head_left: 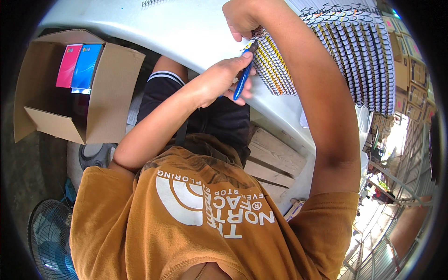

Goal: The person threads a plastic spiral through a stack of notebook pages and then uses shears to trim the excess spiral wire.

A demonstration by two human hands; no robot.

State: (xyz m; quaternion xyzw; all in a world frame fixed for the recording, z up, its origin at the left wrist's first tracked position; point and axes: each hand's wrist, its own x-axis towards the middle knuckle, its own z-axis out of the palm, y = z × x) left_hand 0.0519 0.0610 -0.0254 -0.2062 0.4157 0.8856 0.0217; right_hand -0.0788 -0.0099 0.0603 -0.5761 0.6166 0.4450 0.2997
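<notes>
My left hand (pixel 231 77) is closed around blue-handled pliers (pixel 243 79), their dark jaws pointing up at the near corner of a row of spiral-bound notebooks (pixel 275 63). Black wire coils run along the notebooks' edges, with yellow and orange showing between the closest ones. Just beyond the jaws, my right hand (pixel 242 18) curls down at the coil ends. What its fingers pinch is hidden, and my right forearm crosses in front of part of the row.
The white table (pixel 186 35) holds more coiled notebooks (pixel 359 60) at right and a loose wire coil (pixel 154 3) at its far edge. An open cardboard box (pixel 114 93) with pink and blue booklets (pixel 87 67) stands left. A fan (pixel 50 238) is lower left; stacked cartons (pixel 416 77) stand right.
</notes>
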